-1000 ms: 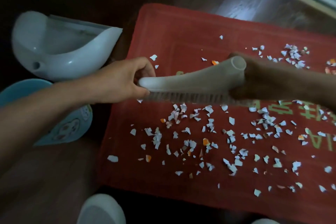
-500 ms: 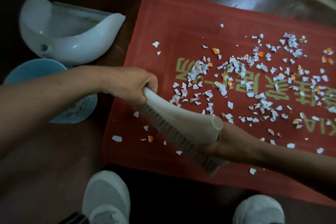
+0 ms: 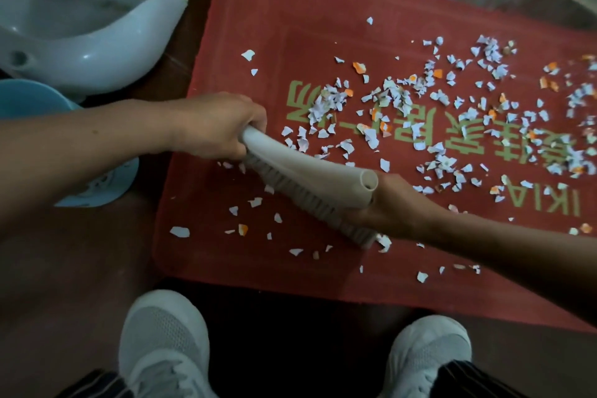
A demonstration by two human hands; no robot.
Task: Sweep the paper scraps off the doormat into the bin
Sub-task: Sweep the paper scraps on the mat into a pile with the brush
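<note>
Paper scraps [image 3: 397, 126] lie mostly mid-mat on the red doormat [image 3: 258, 10], a few near its front edge. The hand brush [image 3: 310, 182], clasped at its tip by the left hand [image 3: 216, 126] and at its handle by the right hand [image 3: 397, 207], has swung from crosswise to diagonal, nearer the front edge. Most scraps now lie beyond it, unswept; the white dustpan [image 3: 97, 42] sits off the mat's left corner.

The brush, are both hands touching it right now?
Touching. The head view shows the left hand wrapped around the narrow end of the brush and the right hand gripping its wide end.
</note>
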